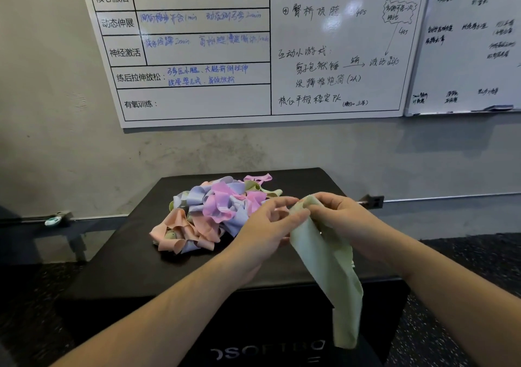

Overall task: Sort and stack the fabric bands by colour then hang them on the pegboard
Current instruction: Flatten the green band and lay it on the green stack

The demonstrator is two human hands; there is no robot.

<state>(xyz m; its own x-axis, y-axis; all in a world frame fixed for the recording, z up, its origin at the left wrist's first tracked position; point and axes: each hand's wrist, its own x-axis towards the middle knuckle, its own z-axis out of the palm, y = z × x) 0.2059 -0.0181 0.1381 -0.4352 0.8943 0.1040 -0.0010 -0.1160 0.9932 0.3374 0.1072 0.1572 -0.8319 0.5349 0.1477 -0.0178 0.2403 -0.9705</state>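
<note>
Green band point(324, 256) pinched at top by fingers of both hands, left point(265, 225) and right point(335, 211), hanging over bench point(127, 254) front. Mixed pile point(214, 211) unsorted; no stacks, pegboard unseen. Barely begun.

Whiteboard point(197, 42) top cropped; box lettering point(267, 351) partly behind green band point(329, 268)

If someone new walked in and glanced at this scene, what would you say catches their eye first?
Most likely the pale green band, held up by both the left hand and right hand and hanging down over the near edge of the black box. Behind the hands, a jumbled heap of bands in pink, lilac, peach and green lies on the box top. Above, a big whiteboard of handwriting fills the wall.
</note>
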